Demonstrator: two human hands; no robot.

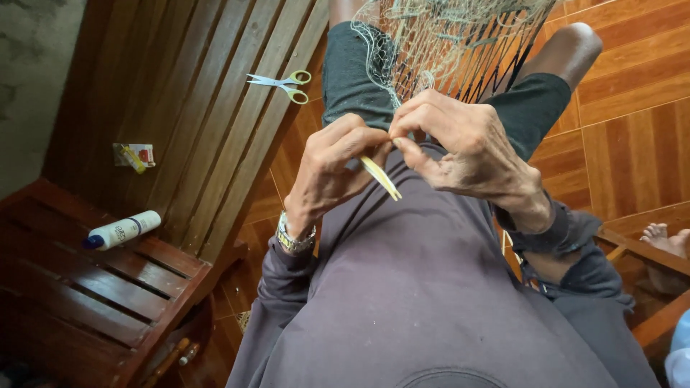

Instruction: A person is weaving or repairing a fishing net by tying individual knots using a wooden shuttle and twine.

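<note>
Wooden slats form the largest surface: a dark bench [215, 108] running along the person's left, with a lower slatted tabletop [86, 287] beside it, over a floor of glossy orange-brown tiles [632, 144]. Across the knees hangs a pale green mesh net [445, 36], its lower edge gathered at the hands. The right hand [467, 147] is pressed closed, thumb and forefinger pinching a strand at the net's edge. The left hand [338, 169], wearing a metal wristwatch [295, 237], pinches a slim yellowish netting needle [379, 177] that points down toward the lap, touching the right fingertips. Judged risks: the fine twine could slip from the pinch and loosen a mesh, since both grips are fingertip-only; the needle could snag neighbouring loops, which crowd close. On the bench lie green-handled scissors [282, 82], well apart from the hands, and a small red-and-white packet [134, 154]. A white tube with a blue cap [121, 231] rests on the tabletop. Another person's bare foot [665, 238] shows at right.
</note>
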